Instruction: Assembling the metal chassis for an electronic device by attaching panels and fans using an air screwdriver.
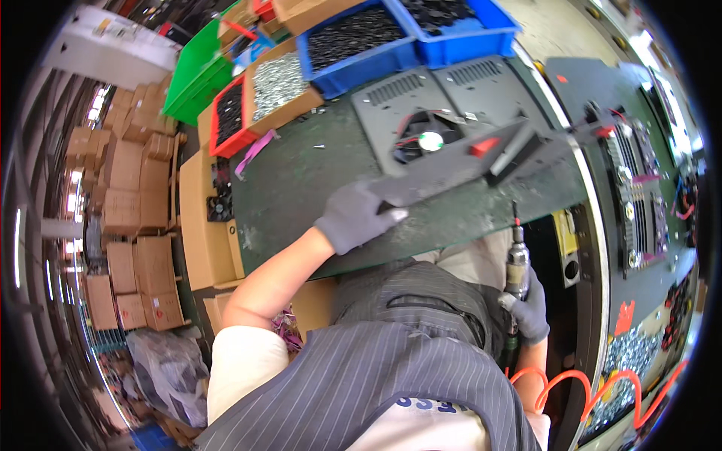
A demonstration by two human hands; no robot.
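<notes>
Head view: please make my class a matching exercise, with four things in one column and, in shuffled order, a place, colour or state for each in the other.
1. Driver tool
2. Dark panel
3. Coiled hose
4. Red tray

A. Orange
B. In the left hand
C. Filled with small black parts
D. In the right hand

Pairs: 1-D, 2-B, 3-A, 4-C

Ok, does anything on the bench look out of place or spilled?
Only small things: a thin silvery piece lies alone on the dark green tabletop, away from the cardboard box of silvery parts, and a purple strip lies loose beside the red plastic bin. No damage is clear.
</notes>
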